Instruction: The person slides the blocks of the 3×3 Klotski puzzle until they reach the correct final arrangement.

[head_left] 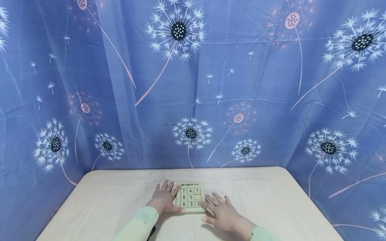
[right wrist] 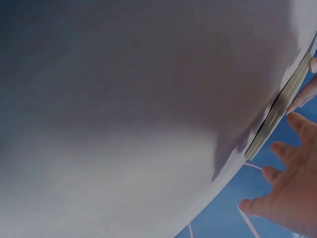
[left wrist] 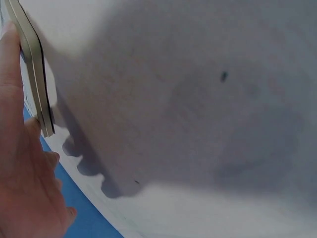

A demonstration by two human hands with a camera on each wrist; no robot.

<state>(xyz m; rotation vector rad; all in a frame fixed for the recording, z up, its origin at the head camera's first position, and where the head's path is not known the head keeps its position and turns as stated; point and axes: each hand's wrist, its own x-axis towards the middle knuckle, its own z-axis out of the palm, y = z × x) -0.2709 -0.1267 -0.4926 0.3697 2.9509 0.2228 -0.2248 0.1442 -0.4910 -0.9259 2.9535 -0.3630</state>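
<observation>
A cream sliding number puzzle (head_left: 190, 209) lies flat on the table between both hands. Its tiles read 7, 4, 1 on top, 8, 5 and a gap at the right of the middle row, then 6, 3, 2. From the left, my left hand (head_left: 164, 201) holds the board, thumb at its near edge and index finger at its upper left side, the other fingers spread. My right hand (head_left: 224, 212) is at the lower right corner, a fingertip touching the 2 tile (head_left: 197, 203), the other fingers loosely spread. Both wrist views show the board's side edge (left wrist: 35, 74).
The pale tablecloth (head_left: 271, 194) stretches around the board. Behind and on both sides hangs a blue curtain (head_left: 211, 83) with a dandelion print. Light green sleeves (head_left: 137, 224) cover both forearms.
</observation>
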